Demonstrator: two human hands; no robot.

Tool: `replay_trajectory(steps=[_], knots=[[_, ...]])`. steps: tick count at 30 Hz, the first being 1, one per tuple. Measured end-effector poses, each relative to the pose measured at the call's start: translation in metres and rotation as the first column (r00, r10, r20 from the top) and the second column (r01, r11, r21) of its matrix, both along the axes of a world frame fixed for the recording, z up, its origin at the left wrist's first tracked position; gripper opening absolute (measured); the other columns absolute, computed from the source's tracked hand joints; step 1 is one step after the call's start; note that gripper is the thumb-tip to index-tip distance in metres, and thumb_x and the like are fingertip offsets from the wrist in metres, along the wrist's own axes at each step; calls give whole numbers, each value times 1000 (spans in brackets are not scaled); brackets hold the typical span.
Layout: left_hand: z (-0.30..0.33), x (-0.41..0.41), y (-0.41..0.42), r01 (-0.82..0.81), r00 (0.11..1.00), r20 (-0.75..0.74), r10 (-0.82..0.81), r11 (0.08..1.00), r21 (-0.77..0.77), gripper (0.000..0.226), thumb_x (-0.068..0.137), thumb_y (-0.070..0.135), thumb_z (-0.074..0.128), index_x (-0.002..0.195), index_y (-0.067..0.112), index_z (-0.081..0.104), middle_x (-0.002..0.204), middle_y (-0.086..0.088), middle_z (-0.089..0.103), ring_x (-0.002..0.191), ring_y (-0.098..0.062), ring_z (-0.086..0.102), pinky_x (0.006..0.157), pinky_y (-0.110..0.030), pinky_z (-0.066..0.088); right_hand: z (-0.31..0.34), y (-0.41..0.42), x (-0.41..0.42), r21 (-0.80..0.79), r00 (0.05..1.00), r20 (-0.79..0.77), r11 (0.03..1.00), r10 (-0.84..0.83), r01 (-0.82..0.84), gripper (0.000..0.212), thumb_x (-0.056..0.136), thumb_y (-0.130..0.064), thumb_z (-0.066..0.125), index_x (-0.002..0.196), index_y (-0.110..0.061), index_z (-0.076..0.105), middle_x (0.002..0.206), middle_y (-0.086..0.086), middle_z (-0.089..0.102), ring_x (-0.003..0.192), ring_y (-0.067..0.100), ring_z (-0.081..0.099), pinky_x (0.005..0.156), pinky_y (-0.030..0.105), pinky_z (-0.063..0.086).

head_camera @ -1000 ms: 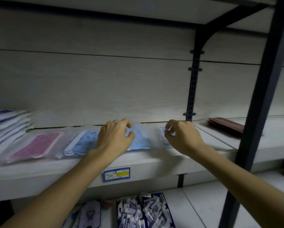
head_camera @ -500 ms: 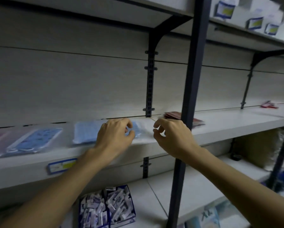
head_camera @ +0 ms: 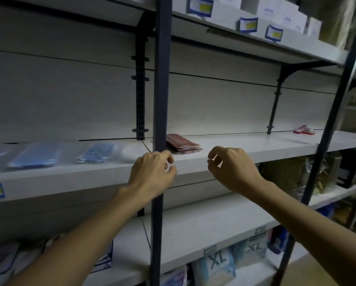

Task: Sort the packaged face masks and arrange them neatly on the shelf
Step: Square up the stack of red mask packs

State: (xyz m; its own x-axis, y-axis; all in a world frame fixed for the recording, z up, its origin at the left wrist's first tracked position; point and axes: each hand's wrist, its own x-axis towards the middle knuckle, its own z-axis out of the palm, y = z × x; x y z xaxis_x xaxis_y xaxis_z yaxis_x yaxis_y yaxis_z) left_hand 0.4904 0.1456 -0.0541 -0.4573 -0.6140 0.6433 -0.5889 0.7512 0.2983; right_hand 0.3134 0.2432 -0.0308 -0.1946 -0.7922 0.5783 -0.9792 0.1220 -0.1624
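Between placements: both hands empty in front of the shelf (head_camera: 245, 149).
Left hand (head_camera: 152, 172) and right hand (head_camera: 230, 166) loosely curled, holding nothing; blue mask packs (head_camera: 96, 152) lie left, red pack (head_camera: 181, 143) just beyond; likely next, reach for red pack.

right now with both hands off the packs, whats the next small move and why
Probably reach the right hand forward to the dark red mask packs just behind it. Both hands hold nothing, the left hand is beside the dark upright post, and that red stack sits alone on its shelf section, apart from the blue mask packs lying in a row further left.
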Motion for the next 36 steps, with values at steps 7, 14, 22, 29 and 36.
replay_trajectory(steps=[7, 14, 22, 29, 36], knots=[[1, -60, 11, 46, 998, 30, -47, 998, 37, 18, 90, 30, 56, 104, 22, 63, 94, 4, 65, 91, -17, 60, 76, -32, 50, -10, -4, -53, -5, 995, 100, 1000, 6, -5, 20, 92, -27, 56, 107, -19, 66, 93, -1, 70, 88, 22, 62, 73, 37, 55], [8, -122, -24, 44, 997, 69, -47, 998, 38, 20, 90, 28, 54, 107, 22, 62, 99, 4, 65, 95, -16, 59, 73, -30, 46, -12, -40, -107, 3, 996, 90, 1000, -1, 1, 19, 92, -27, 55, 105, -19, 65, 91, -1, 70, 87, 22, 62, 74, 40, 55], [17, -155, -96, -38, 999, -6, 38, 997, 74, 14, 87, 25, 58, 97, 21, 67, 94, 5, 67, 87, -13, 61, 69, -26, 47, -3, -117, -152, 17, 998, 67, 1000, 4, -5, 20, 92, -29, 53, 106, -22, 64, 95, -3, 70, 93, 25, 60, 68, 29, 43], [5, -164, -136, -176, 984, 16, 175, 980, 92, 12, 88, 25, 56, 96, 22, 65, 90, 6, 64, 87, -17, 61, 74, -34, 52, -13, -187, -169, 58, 988, 140, 996, 61, -70, 22, 88, -27, 53, 105, -23, 66, 100, 2, 71, 96, 30, 60, 74, 32, 49], [9, -172, -154, -442, 893, 0, 450, 878, 182, 15, 88, 28, 57, 100, 23, 65, 110, -5, 61, 107, -28, 55, 89, -38, 48, -12, -238, -182, 142, 967, 210, 974, 142, -174, 25, 87, -26, 55, 110, -22, 65, 106, 5, 70, 100, 30, 60, 78, 33, 49]])
